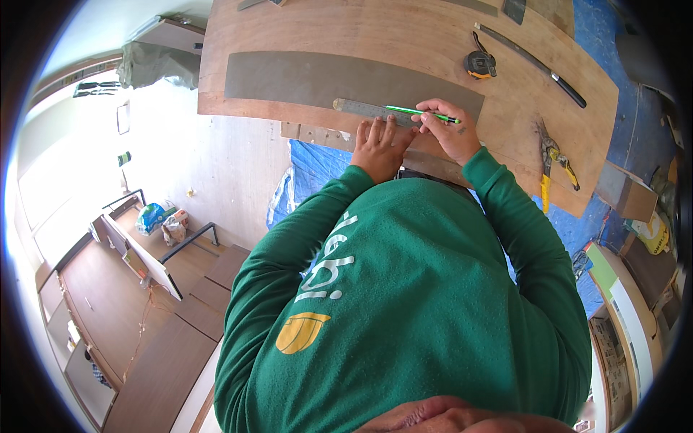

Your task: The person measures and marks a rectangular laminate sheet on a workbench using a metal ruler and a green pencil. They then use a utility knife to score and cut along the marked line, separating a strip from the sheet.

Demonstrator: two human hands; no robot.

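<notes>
A long grey-brown strip (289, 78) lies across the wooden worktable (346, 29). Along its near edge rests a metal ruler (354, 107). My left hand (382, 148) lies with spread fingers, their tips pressing on the ruler from the near side. In my right hand (451, 137) a green pencil (404, 110) is pinched, slanting with its point to the left, just above the ruler. The thumb of my left hand comes close to my right fingers. Whether the pencil's point touches the strip, I cannot tell.
To the right on the table lie a tape measure (479, 65), a long narrow blade with a black handle (538, 67) and yellow-handled snips (552, 162). Blue sheeting (317, 169) covers the floor beneath. Brown panels (162, 368) and a cardboard box (626, 191) stand around.
</notes>
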